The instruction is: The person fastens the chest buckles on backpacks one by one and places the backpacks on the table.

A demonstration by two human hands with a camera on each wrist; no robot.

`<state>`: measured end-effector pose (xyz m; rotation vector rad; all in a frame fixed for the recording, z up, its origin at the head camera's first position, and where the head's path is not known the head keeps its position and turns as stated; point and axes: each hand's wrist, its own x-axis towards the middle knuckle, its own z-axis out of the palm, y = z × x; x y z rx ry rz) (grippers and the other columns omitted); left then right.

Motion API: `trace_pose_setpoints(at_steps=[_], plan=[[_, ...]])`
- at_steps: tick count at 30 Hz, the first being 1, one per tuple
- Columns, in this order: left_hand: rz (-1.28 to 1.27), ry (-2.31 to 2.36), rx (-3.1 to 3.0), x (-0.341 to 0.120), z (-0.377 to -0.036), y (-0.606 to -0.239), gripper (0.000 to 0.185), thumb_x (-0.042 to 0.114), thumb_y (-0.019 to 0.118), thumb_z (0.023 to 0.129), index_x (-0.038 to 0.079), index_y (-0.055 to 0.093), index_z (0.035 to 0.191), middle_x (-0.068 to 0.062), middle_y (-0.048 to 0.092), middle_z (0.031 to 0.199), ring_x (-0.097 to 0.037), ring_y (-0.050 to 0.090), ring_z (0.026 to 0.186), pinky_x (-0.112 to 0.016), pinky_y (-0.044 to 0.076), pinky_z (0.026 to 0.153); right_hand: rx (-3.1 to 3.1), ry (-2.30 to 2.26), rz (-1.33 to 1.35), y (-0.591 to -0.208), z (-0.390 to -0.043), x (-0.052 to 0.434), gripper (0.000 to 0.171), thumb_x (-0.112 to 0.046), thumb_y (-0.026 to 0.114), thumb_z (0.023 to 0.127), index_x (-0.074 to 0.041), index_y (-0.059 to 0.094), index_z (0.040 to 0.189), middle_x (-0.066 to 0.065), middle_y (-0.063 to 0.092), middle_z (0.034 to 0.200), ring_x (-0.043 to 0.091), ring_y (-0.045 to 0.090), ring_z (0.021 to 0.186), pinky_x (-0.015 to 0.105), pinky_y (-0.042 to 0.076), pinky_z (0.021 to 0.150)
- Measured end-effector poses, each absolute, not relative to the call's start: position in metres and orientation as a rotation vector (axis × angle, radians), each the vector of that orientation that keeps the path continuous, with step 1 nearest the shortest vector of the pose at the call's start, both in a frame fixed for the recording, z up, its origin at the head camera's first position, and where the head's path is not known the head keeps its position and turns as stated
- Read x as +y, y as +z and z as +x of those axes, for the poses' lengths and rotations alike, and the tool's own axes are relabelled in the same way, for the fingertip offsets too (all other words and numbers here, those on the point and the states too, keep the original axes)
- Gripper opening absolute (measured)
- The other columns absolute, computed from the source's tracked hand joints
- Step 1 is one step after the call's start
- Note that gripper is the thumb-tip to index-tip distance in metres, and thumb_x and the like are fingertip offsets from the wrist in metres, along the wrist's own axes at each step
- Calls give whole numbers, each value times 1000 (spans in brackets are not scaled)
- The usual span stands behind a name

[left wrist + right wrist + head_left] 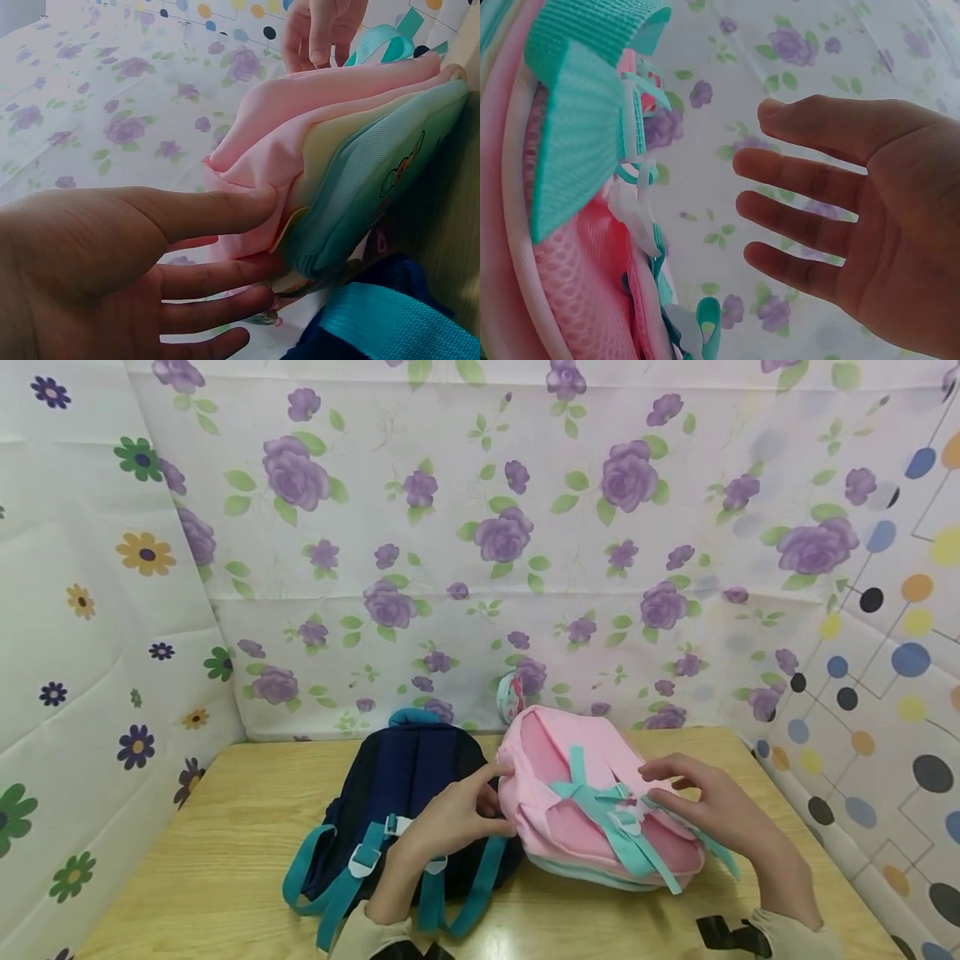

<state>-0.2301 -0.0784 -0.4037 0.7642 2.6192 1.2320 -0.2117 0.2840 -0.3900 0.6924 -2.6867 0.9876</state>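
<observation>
A pink backpack (592,802) with mint straps (615,827) lies back-up on the wooden table (225,827). My left hand (498,793) holds its left edge, thumb on top and fingers against the side. In the left wrist view the left hand (262,232) has pink fabric (337,112) bunched between thumb and index finger. My right hand (660,785) hovers over the right side near the straps. In the right wrist view the right hand (754,180) is spread and apart from the backpack (570,285) and its mint strap (577,150).
A navy backpack (405,793) with teal straps lies to the left, touching the pink one, and shows under it in the left wrist view (375,322). Floral sheets (487,543) wall in the table on three sides. A black wrist strap (720,931) shows at the bottom right.
</observation>
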Motion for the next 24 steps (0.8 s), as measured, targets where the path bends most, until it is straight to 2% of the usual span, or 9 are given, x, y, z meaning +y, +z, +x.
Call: trace_pose_setpoints(at_steps=[6,11,15,20,24], plan=[[770,1207,2589,-73,-233,-411,71,38,76,77,27,42,137,9,66,90,-9,62,82,-26,49,70,-2782,1018,668,-397,-216,295,25,-30,61,91,-30,59,116,-7,63,112,17,59,104,35,49,84],[744,1169,2564,-63,-234,-421,71,33,78,76,26,41,136,8,65,91,-6,58,72,-26,46,61,-2871,1038,613,-405,-220,298,27,-29,63,90,-20,62,115,-2,65,111,23,59,104,37,50,84],[715,1118,2592,-54,-233,-430,72,34,78,75,24,40,136,8,65,90,-4,57,70,-25,45,62,-2934,1020,596,-411,-222,298,28,-27,65,89,-17,62,115,-4,65,109,22,59,104,40,48,85],[691,1099,2683,-46,-234,-436,69,40,71,81,26,38,140,10,66,91,-2,58,72,-25,45,65,-2925,1063,631,-418,-224,300,26,-26,64,89,-16,62,113,-3,64,106,20,59,102,39,49,84],[693,1073,2721,-42,-234,-438,60,41,68,83,23,46,136,10,66,93,-1,57,74,-26,45,65,-2912,1061,633,-421,-227,303,24,-26,64,90,-15,63,111,-3,65,105,16,60,97,35,50,82]])
